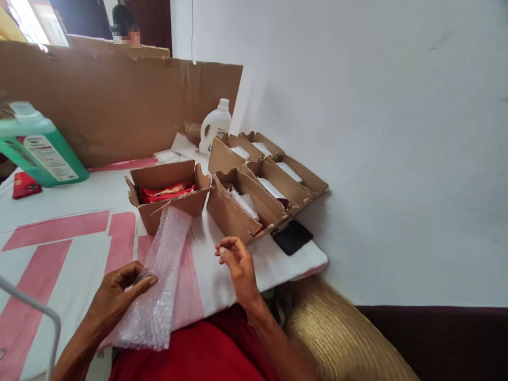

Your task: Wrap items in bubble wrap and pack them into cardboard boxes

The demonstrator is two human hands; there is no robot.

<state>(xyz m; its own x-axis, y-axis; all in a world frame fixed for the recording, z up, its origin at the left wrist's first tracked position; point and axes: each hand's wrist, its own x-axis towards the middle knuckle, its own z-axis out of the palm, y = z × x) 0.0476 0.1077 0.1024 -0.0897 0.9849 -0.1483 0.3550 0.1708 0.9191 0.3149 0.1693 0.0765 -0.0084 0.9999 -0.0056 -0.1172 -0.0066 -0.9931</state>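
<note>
My left hand (121, 290) pinches the left edge of a long strip of clear bubble wrap (161, 280) that lies on the white and pink cloth, reaching from the table's near edge up to an open cardboard box (169, 203). That box holds red packets (166, 192). My right hand (234, 262) hovers to the right of the strip with its fingers curled loosely and nothing visible in them. Just beyond it stands another open cardboard box (234, 214) with white wrapping inside.
Several more open boxes (286, 177) line the white wall. A black phone (292, 236) lies by the table's right edge. A white bottle (214, 127), a green jug (39, 145), a red item (24, 184) and a cardboard screen (119, 100) stand behind. A person is partly visible beyond it.
</note>
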